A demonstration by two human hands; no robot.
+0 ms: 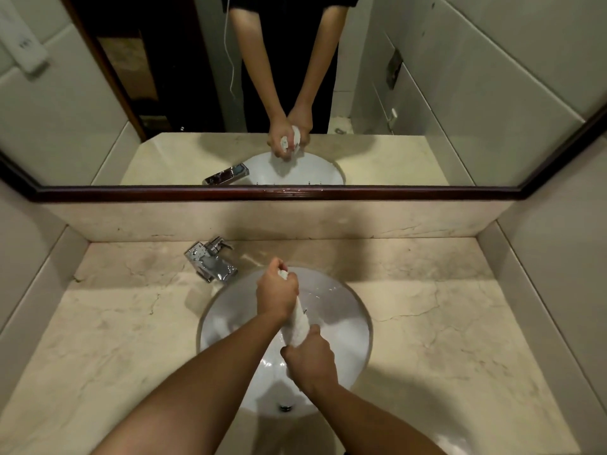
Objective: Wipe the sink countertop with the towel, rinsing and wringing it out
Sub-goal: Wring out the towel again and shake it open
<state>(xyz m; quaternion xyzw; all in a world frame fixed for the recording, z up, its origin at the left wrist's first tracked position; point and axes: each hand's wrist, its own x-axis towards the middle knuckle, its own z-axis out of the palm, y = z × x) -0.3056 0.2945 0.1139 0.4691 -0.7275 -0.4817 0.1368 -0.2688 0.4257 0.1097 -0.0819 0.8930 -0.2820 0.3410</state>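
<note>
A white towel [300, 325] is twisted into a tight roll above the round white sink basin [348, 310]. My left hand [277, 292] grips the roll's far end, with a bit of cloth poking out past the fist. My right hand [310, 357] grips the near end, fingers curled round it. Both hands hang over the basin, and the drain [285, 407] shows below my right wrist. The beige marble countertop [108, 330] spreads out on both sides of the sink.
A chrome faucet [212, 262] stands at the back left of the basin, its spout pointing toward the bowl. A dark-framed mirror [282, 192] runs along the back wall and reflects my hands and the towel. Low marble walls close the counter at left and right.
</note>
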